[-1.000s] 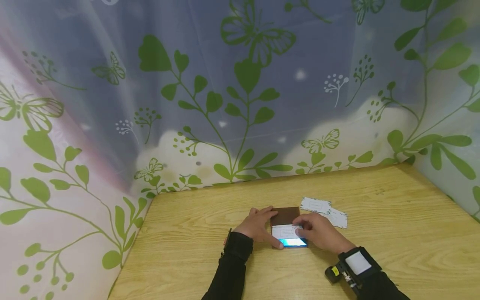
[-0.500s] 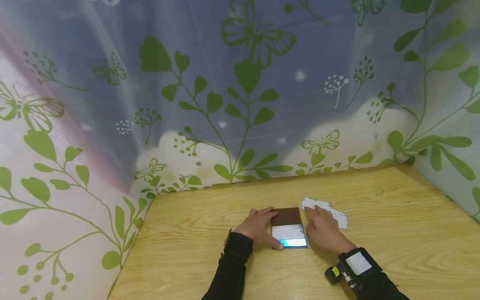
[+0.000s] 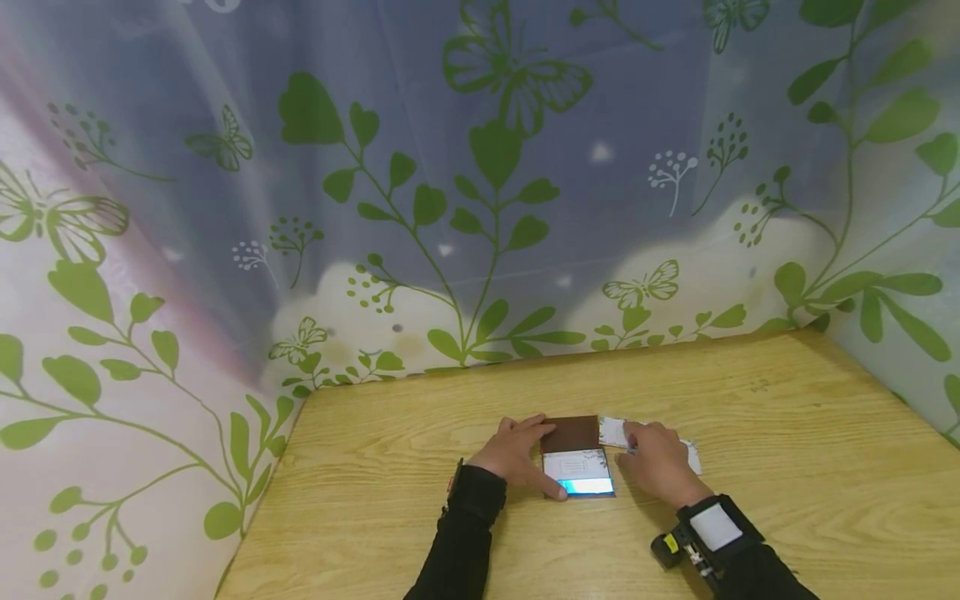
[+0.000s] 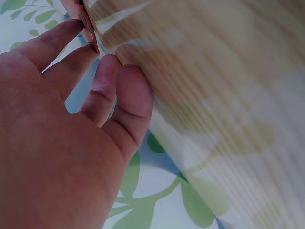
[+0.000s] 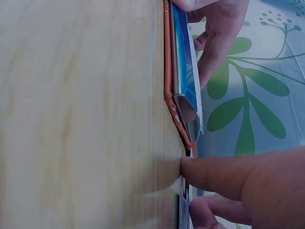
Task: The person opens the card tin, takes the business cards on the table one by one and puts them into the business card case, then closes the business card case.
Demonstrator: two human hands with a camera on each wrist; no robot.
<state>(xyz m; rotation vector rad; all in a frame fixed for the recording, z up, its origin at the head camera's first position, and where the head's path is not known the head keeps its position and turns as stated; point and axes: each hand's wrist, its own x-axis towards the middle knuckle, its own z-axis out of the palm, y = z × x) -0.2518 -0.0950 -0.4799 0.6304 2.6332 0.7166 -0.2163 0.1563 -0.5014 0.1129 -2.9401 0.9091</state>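
A brown card holder (image 3: 572, 432) lies unfolded on the table, with a white printed card (image 3: 573, 462) and a bright blue-and-white strip (image 3: 588, 486) on its near half. My left hand (image 3: 512, 454) steadies it from the left, thumb pressing the near left corner and fingers spread onto the far flap. Just to the right, my right hand (image 3: 660, 463) has its curled fingers and thumb on a white leaf-edged card (image 3: 612, 431), partly hidden beneath it. A second white card (image 3: 693, 457) sticks out past the knuckles. In the right wrist view, the thumb (image 5: 209, 174) reaches the stacked edges.
Wood-grain table (image 3: 360, 500) stretches all around the hands. A curtain (image 3: 420, 200) printed with green leaves and butterflies encloses its back and sides. A camera mount (image 3: 708, 533) is strapped to the right wrist.
My right hand has gone from the card on the holder to the loose cards at the right. Those cards have shifted slightly nearer. The left hand and card holder stay put.
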